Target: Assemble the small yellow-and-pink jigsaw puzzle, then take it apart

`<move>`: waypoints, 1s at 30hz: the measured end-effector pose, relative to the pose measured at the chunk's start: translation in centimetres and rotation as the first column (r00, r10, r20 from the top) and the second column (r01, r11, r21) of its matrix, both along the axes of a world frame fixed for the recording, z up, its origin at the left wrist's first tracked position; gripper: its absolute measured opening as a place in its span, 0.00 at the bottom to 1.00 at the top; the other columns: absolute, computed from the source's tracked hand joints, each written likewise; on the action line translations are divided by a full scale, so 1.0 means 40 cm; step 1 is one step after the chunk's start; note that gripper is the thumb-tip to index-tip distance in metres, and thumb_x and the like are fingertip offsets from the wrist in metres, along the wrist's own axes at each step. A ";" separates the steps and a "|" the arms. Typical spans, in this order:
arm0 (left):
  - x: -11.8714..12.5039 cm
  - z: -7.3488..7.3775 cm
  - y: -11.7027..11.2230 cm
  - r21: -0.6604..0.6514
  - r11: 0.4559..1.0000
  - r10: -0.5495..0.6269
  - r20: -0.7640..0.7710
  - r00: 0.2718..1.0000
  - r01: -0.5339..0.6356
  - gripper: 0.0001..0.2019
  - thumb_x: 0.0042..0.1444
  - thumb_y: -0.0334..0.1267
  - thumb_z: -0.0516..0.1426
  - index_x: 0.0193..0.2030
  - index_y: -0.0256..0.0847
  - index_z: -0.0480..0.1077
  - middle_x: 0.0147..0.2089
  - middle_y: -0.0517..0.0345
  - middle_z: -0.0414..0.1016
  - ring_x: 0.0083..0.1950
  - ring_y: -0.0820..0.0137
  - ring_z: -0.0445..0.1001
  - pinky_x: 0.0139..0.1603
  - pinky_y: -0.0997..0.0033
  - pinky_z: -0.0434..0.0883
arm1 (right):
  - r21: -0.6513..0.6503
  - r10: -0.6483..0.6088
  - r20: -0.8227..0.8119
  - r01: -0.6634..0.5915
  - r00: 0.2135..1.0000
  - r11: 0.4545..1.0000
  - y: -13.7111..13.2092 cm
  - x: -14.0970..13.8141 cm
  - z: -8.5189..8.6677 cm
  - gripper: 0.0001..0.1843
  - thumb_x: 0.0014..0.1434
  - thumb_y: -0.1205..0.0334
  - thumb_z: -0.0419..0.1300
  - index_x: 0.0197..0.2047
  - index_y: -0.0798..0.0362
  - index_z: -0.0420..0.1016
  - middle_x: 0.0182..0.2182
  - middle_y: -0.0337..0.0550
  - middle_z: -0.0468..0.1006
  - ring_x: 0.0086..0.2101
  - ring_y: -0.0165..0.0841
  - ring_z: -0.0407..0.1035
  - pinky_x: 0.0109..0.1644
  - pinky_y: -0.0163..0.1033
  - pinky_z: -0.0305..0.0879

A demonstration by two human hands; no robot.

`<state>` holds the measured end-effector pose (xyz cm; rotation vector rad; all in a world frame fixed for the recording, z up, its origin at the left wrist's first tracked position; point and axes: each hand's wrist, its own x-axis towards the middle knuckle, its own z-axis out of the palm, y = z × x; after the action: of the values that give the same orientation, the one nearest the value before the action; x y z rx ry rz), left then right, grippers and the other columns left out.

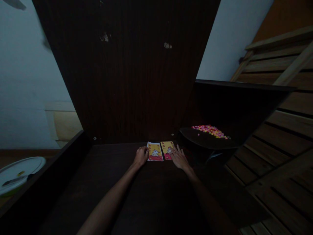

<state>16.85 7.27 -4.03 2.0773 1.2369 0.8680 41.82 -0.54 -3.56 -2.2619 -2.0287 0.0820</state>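
Note:
Two yellow and red picture cards lie side by side on a dark wooden desk [114, 182], close to its back panel. My left hand [141, 156] rests with curled fingers at the left edge of the left card [155, 151]. Fingers spread flat, my right hand [179, 157] lies on the lower right part of the right card [167, 149]. Both forearms reach in from the bottom of the view.
A dark tray [207, 141] with a heap of small pink and yellow pieces [210, 131] sits at the right of the desk. A white plate [19, 171] lies at the far left. Wooden slats [281, 130] stand on the right.

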 end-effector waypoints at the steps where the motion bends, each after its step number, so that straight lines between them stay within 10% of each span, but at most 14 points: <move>1: 0.001 0.000 0.003 0.008 1.000 -0.007 -0.022 1.000 0.007 0.16 0.66 0.42 0.57 0.57 0.39 0.68 0.57 0.48 0.71 0.52 0.62 0.74 0.51 0.54 0.75 | 0.000 0.000 -0.001 0.000 1.000 1.000 0.000 0.000 0.000 0.29 0.72 0.55 0.38 0.72 0.50 0.51 0.72 0.46 0.44 0.71 0.45 0.35 0.71 0.58 0.38; 12: -0.011 0.022 0.011 0.115 0.993 -0.031 -0.089 0.996 0.041 0.16 0.66 0.42 0.57 0.57 0.38 0.68 0.56 0.49 0.71 0.51 0.62 0.74 0.50 0.55 0.75 | 0.051 -0.002 -0.031 0.004 1.000 0.999 0.000 0.002 -0.003 0.29 0.72 0.54 0.37 0.73 0.48 0.47 0.73 0.44 0.43 0.71 0.44 0.36 0.71 0.56 0.41; 19: -0.154 0.094 -0.005 0.283 0.959 -0.008 -0.070 0.998 0.028 0.13 0.64 0.37 0.53 0.51 0.39 0.73 0.51 0.47 0.77 0.55 0.58 0.72 0.64 0.53 0.64 | 0.145 -0.006 -0.077 0.017 0.997 0.989 -0.001 0.015 0.008 0.30 0.72 0.57 0.34 0.74 0.53 0.42 0.73 0.52 0.42 0.71 0.45 0.35 0.70 0.59 0.43; 30: -0.366 0.140 -0.195 0.316 0.934 -0.105 -0.206 0.973 0.167 0.20 0.62 0.47 0.56 0.59 0.47 0.72 0.59 0.51 0.74 0.62 0.56 0.70 0.65 0.55 0.64 | 0.231 0.458 -0.114 -0.425 0.882 0.875 -0.150 -0.178 0.111 0.30 0.70 0.46 0.46 0.71 0.48 0.56 0.71 0.46 0.51 0.70 0.41 0.41 0.73 0.56 0.39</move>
<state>2.19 -0.53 1.58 2.5318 1.0783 0.8819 34.69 -6.55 0.87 -1.5809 -2.3025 0.0928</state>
